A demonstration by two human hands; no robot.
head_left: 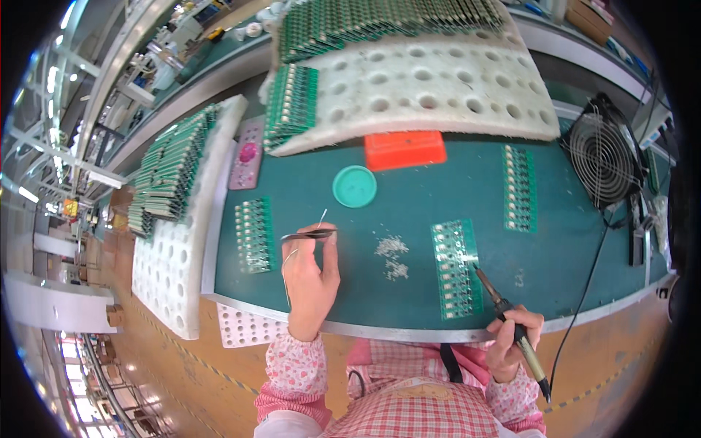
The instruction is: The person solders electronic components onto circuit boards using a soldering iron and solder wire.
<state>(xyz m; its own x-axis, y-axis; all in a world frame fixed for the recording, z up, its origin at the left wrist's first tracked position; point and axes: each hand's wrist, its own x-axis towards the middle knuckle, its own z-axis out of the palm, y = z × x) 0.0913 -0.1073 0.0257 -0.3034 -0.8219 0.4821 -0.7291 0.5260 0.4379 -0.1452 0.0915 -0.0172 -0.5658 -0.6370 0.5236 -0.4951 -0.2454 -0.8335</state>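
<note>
My left hand (312,277) pinches a pair of dark tweezers (308,235) above the green mat. A thin silvery wire (323,215), which looks like solder wire, also runs through these fingers. In my right hand (515,332) is a soldering iron (539,369), tilted up to the left. Its tip is at the right side of a green circuit board panel (447,274); contact cannot be made out. Between my hands lies a loose scatter of tiny pale parts (394,248). Another green panel (254,237) lies left of my left hand.
Behind the parts are a turquoise round lid (355,187) and a red box (405,150). White foam racks (438,91) hold rows of upright boards at the back and left. A third panel (520,190) lies at right, near a black fan (602,157) and a cable (584,292).
</note>
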